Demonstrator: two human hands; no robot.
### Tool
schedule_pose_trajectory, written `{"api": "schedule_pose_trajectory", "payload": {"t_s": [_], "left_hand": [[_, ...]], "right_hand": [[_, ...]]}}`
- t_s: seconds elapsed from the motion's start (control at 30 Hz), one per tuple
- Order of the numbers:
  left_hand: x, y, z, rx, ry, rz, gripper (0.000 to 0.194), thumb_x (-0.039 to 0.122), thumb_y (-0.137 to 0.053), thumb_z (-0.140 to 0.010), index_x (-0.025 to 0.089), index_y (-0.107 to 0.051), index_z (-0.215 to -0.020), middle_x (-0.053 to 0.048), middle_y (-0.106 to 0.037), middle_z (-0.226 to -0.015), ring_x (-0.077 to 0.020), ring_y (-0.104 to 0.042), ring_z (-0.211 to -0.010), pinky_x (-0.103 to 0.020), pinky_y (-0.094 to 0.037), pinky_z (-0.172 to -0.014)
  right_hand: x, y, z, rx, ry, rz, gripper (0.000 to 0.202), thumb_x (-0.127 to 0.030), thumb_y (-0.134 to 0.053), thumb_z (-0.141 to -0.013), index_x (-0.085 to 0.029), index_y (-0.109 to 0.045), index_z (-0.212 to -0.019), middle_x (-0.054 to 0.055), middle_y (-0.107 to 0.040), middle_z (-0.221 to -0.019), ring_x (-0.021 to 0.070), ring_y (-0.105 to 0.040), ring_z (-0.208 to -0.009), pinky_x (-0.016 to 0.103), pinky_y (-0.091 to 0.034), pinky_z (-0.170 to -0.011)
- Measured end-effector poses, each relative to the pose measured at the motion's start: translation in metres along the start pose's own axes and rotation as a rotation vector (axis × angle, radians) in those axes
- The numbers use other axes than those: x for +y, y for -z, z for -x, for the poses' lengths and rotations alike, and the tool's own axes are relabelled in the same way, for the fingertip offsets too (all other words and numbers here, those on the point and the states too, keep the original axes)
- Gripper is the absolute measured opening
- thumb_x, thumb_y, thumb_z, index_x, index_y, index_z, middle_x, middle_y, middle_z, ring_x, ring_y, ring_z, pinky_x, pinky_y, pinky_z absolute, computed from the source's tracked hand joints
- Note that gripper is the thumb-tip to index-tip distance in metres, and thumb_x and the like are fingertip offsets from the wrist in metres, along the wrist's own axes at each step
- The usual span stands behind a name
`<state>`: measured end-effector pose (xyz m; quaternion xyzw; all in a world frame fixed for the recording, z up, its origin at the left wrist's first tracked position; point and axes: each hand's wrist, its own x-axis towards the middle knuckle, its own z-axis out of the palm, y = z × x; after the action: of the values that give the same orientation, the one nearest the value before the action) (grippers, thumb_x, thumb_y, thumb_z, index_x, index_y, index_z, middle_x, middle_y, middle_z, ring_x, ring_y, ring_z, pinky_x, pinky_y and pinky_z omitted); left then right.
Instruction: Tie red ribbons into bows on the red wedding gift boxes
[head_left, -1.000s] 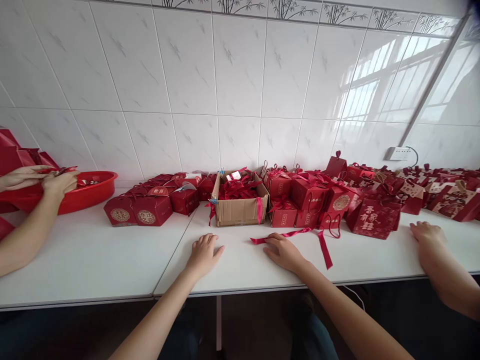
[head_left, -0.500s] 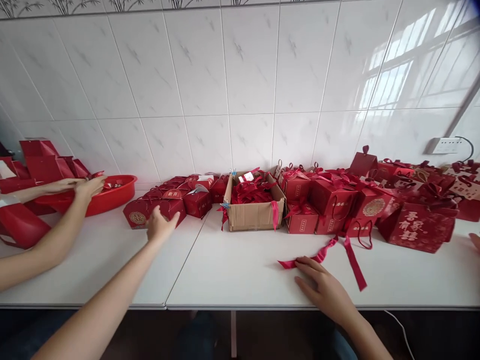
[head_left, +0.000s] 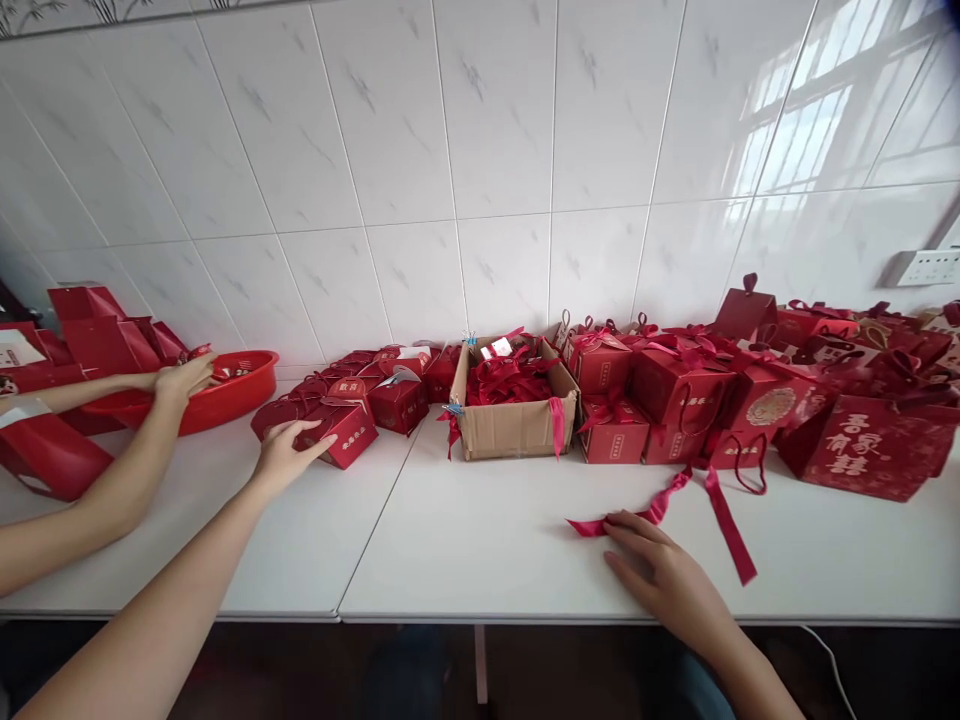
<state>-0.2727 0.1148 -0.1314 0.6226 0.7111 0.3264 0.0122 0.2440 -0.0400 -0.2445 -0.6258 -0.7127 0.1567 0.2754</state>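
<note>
My left hand [head_left: 289, 457] is around the near end of a red gift box [head_left: 351, 432] with pale lettering, its fingers over the top and its thumb along the front. That box sits at the front of a group of similar red boxes [head_left: 397, 402]. On the right, my right hand [head_left: 664, 572] lies on the white table with its fingers stretched out. Its fingertips touch the loose end of a dark red ribbon [head_left: 660, 505], which runs back toward the finished-looking boxes. A second ribbon strip [head_left: 731, 530] hangs forward beside it.
A cardboard box [head_left: 517, 432] full of red ribbons stands in the middle. Stacked bow-topped red boxes [head_left: 682, 390] fill the right side, with a large red box [head_left: 870, 450] in front. At left, another person's hands [head_left: 184, 378] work over a red basin [head_left: 240, 400].
My left hand has come down from above onto the red gift box and closed around it. The box has turned, showing its lettered side. My right hand stays on the ribbon.
</note>
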Motion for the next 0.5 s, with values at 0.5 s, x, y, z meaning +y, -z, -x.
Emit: {"api": "schedule_pose_trajectory", "payload": {"t_s": [0.5], "left_hand": [[0.055, 0.001, 0.078, -0.508, -0.414, 0.394, 0.048, 0.042, -0.075, -0.071, 0.026, -0.060, -0.113, -0.010, -0.053, -0.138, -0.0283, -0.051, -0.128, -0.042, -0.044, -0.105]], "right_hand": [[0.006, -0.005, 0.001, 0.102, 0.013, -0.162, 0.031, -0.047, -0.055, -0.087, -0.024, -0.073, -0.098, 0.008, -0.065, -0.118, 0.0273, -0.061, -0.111, 0.041, -0.049, -0.098]]}}
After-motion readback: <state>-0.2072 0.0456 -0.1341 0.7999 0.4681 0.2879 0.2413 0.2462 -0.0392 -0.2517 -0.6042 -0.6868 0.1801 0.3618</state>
